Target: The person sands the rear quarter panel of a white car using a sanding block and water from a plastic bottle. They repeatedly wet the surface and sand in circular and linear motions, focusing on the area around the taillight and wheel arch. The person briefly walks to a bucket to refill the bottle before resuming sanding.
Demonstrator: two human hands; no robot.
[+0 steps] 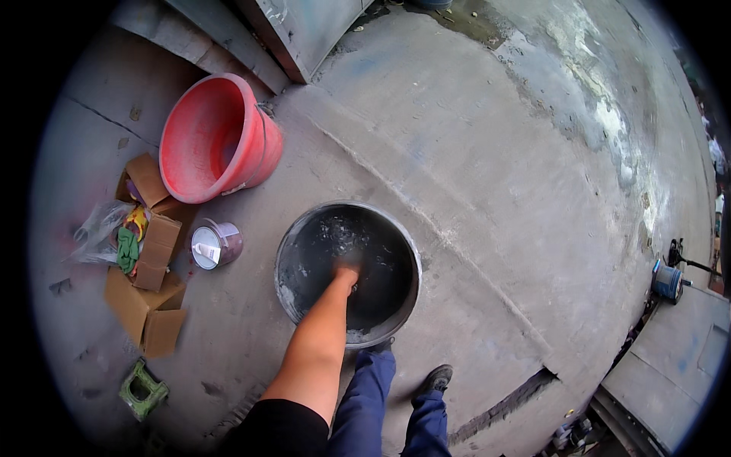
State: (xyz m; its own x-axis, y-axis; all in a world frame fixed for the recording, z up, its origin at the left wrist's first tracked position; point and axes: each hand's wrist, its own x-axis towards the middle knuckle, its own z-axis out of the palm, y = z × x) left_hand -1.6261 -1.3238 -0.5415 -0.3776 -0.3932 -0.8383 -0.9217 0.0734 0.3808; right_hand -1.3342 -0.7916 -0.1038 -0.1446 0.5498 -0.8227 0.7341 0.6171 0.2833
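Observation:
My left hand [348, 275] reaches down into a wide round dark tub [418, 263] in front of my feet. The bare forearm slants in from the lower edge, out of a black sleeve. Inside the tub is dark liquid [384, 266] with pale flecks and swirls near the hand. Only the wrist and back of the hand show; the fingers are lost in the liquid and blur, so whether they hold anything is hidden. My right hand is outside the picture.
Left of the tub stand a lidded paint can [217, 245], a tilted red bucket [263, 145] and an open cardboard box [161, 247] with cloths and plastic. A green stool [143, 390] lies lower left. Metal panels [312, 34] rise at the top; a blue motor [667, 282] is far right.

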